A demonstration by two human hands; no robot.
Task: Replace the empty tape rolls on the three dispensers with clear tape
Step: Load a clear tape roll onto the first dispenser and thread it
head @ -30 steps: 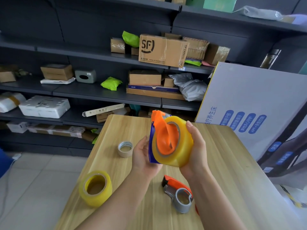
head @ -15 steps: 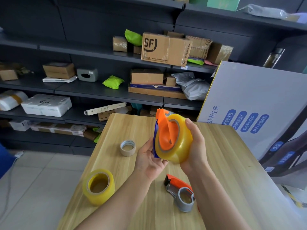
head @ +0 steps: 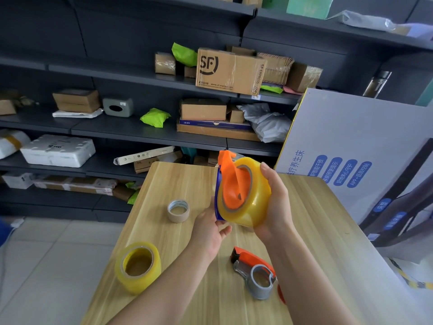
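I hold an orange and blue tape dispenser (head: pixel 230 181) above the wooden table (head: pixel 316 231), with a full roll of clear yellowish tape (head: pixel 254 202) seated on its orange hub. My right hand (head: pixel 275 202) wraps the roll's outer side. My left hand (head: pixel 209 227) grips the dispenser's lower blue edge from below. A second clear tape roll (head: pixel 138 267) lies near the table's left edge. An empty cardboard core (head: pixel 178 211) sits behind it. An orange and grey dispenser (head: pixel 256 273) lies on the table under my right forearm, its grey hub bare.
Dark shelving (head: pixel 140 134) full of cardboard boxes and parcels stands behind the table. A large white printed carton (head: pixel 351 148) leans at the table's right side. Tiled floor (head: pixel 35 266) shows to the left.
The dispenser and roll stay in both hands with little change. My left thumb has shifted slightly along the dispenser's lower edge. The view has drifted a little.
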